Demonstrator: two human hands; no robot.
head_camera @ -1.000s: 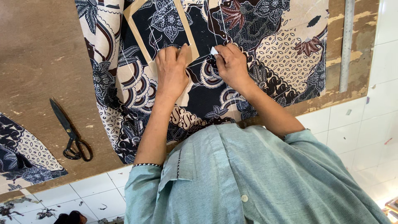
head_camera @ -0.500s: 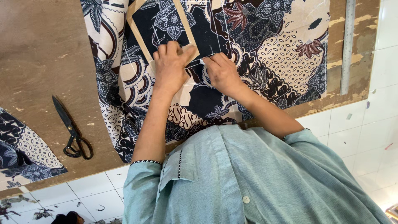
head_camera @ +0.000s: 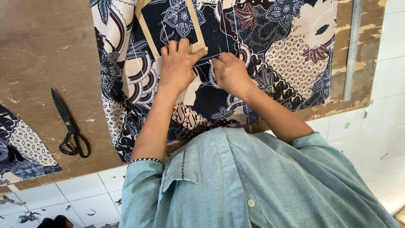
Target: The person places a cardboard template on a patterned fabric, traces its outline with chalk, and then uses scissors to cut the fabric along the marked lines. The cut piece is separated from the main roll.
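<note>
A dark blue, cream and brown patterned fabric (head_camera: 270, 50) lies spread over a worn wooden board (head_camera: 46, 50). On the fabric rests a tan cardboard frame template (head_camera: 195, 25). My left hand (head_camera: 178, 64) presses flat on the template's near corner, fingers spread. My right hand (head_camera: 230, 74) sits just to its right with the fingers pinched on a small white piece of chalk (head_camera: 209, 62), whose tip touches the fabric at the template's edge. Thin white chalk lines cross the fabric near both hands.
Black scissors (head_camera: 69, 126) lie shut on the board to the left. Another piece of patterned fabric (head_camera: 23, 147) sits at the far left edge. A long metal ruler (head_camera: 352, 46) lies along the board's right side. White tiled floor (head_camera: 363, 131) shows below and to the right.
My right hand has slid left with the chalk along the template's near edge and now nearly meets my left hand. The left hand has stayed pressed on the template.
</note>
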